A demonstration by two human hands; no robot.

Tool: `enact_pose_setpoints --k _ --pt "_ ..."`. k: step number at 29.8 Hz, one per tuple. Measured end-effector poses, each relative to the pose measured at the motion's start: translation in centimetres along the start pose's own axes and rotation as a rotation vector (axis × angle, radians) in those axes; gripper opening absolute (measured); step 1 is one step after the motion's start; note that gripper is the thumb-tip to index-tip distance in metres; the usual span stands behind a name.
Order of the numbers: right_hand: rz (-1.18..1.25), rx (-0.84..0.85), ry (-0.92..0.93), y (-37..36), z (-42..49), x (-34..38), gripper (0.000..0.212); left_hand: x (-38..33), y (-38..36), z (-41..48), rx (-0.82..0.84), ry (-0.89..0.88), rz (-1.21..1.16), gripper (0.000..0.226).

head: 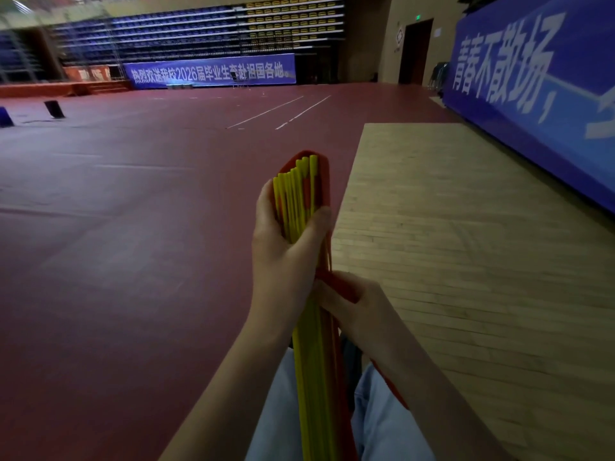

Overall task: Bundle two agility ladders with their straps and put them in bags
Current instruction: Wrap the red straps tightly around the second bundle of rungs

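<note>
Left hand (283, 251) raised, forearm extended, fingers curled round the folded agility ladder (311, 361), right hand (357, 309) just below, pinching its red strap (342, 289), bundle upright over the lap.

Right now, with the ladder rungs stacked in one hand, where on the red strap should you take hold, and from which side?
Pinch the red strap on its loose stretch below the left hand, coming from the right. The left hand grips the yellow rungs, and the flat strap hangs on their right edge there, where the right hand pinches it.
</note>
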State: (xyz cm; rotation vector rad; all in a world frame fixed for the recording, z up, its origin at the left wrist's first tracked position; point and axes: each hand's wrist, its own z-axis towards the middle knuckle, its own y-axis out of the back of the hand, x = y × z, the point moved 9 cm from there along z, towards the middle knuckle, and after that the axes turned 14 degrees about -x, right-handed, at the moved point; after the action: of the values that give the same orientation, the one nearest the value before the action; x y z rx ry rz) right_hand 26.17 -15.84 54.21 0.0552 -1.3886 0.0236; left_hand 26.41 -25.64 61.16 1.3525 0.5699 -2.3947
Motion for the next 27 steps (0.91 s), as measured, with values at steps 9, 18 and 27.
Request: enact_pose_setpoints --k 9,18,27 --pt "-0.636 -0.068 0.303 2.1 0.3 3.3 0.040 1.0 -1.5 0.8 0.136 0.026 0.045 0.042" --pt "-0.674 -0.065 0.936 3.2 -1.2 8.2 0.032 1.4 -3.6 0.4 0.356 0.258 -0.222 0.036" --pt "-0.506 -0.033 0.840 3.7 0.9 10.5 0.021 1.1 -6.0 0.3 0.683 0.418 -0.454 0.035"
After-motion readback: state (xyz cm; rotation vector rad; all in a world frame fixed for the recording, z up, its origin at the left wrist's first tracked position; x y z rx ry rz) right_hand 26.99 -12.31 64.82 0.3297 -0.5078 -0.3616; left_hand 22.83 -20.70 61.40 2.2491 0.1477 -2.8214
